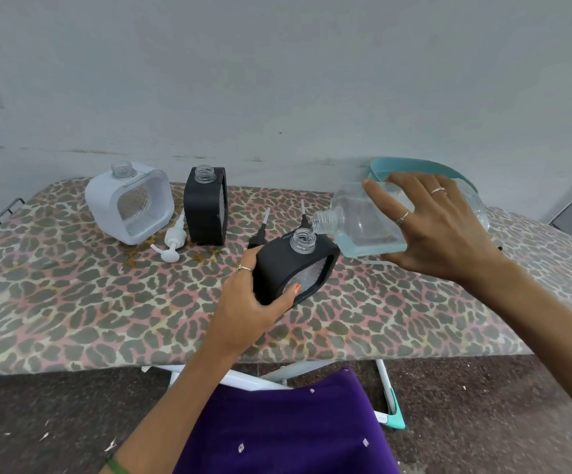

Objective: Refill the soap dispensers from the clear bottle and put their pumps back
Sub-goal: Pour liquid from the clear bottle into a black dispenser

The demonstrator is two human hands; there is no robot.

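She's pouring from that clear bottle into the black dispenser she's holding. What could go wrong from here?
1. The clear bottle is tipped by the right hand over a narrow neck; a small drift could spill liquid on the leopard-print cover.
2. The left hand holds the black dispenser tilted, so it might overflow early.
3. The two black pumps lie just behind it and could get knocked.
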